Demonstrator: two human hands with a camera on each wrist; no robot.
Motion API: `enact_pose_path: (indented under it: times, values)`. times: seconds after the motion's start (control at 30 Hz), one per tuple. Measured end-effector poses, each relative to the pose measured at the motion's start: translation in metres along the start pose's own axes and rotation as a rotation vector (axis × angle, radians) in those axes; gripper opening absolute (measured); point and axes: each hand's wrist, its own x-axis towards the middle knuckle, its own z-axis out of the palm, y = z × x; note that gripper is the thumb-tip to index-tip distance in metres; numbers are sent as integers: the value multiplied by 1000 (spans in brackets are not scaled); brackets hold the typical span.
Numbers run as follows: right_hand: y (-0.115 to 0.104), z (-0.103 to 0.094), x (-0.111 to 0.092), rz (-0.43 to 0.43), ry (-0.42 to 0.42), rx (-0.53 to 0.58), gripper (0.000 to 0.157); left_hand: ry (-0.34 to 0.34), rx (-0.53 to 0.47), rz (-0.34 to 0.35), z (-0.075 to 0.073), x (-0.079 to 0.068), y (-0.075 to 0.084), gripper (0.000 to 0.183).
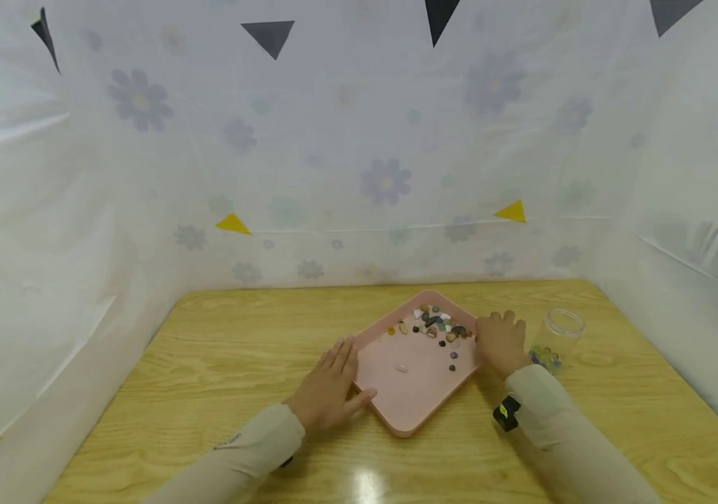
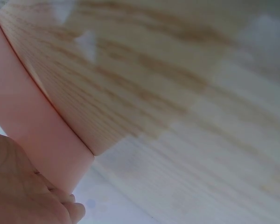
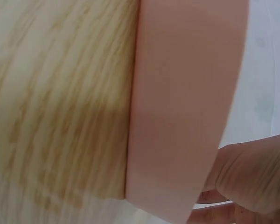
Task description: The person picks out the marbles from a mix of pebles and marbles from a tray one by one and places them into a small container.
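A pink rectangular tray (image 1: 404, 409) lies turned at an angle on the table, with several small polished stones (image 1: 441, 323) mostly gathered toward its far right part. One pale stone (image 1: 402, 367) sits apart near the tray's middle. Along the tray's left side rests my left hand (image 1: 327, 388), fingers extended and thumb spread toward the near edge. At the right corner, my right hand (image 1: 500, 341) holds the rim with bent fingers, its fingertips partly hidden. Both wrist views show the tray's outer wall (image 3: 182, 102) close up, with part of each hand at its rim.
A clear open jar (image 1: 557, 336) with colored glass pieces at its bottom stands just right of my right hand. The wooden table (image 1: 239, 336) is enclosed by white flower-patterned sheeting (image 1: 334, 140) at the back and sides.
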Motion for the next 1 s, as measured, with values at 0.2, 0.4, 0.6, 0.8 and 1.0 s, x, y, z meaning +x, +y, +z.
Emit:
enact_pose_path:
  times: [0.2, 0.4, 0.6, 0.8, 1.0]
  values:
    - [-1, -7, -4, -46, 101, -20, 9, -7, -5, -3, -3, 0, 0, 89]
    - [0, -22, -12, -111, 248, -76, 16, -16, -5, -12, -3, 0, 1, 89]
    - [9, -47, -28, -133, 333, 16, 3, -15, 1, -3, -2, -1, 1, 89]
    - [29, -71, -47, -146, 481, 39, 12, -15, 0, 6, -2, -1, 1, 89]
    - [58, -84, -59, -75, 510, 56, 17, -20, -4, -2, -2, 0, 0, 90]
